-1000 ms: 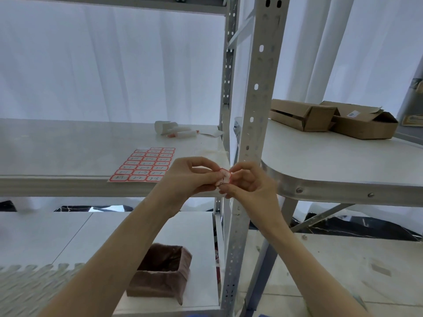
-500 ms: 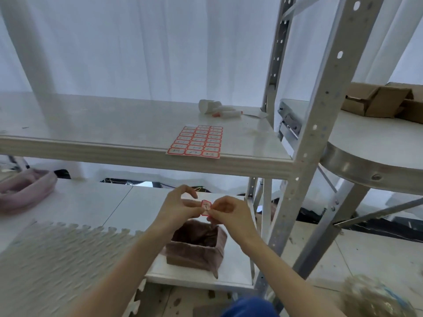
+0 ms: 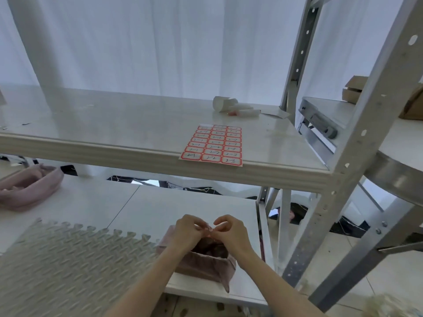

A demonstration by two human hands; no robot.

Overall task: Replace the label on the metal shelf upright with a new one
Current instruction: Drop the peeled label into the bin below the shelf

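Observation:
My left hand and my right hand meet fingertip to fingertip just above a small brown open-topped bin on the lower shelf. Between the fingertips sits a small peeled label, mostly hidden and blurred. A sheet of red-bordered labels lies at the front edge of the upper shelf. The perforated metal upright rises at the right, apart from both hands.
A white roll and small bits lie at the back of the upper shelf. A grey textured foam mat covers the lower left. A pink pouch sits far left. Cardboard boxes rest on a round-edged table to the right.
My view has tilted down and left. Both hands have dropped from beside the upright to over the brown bin, still pinching the small label.

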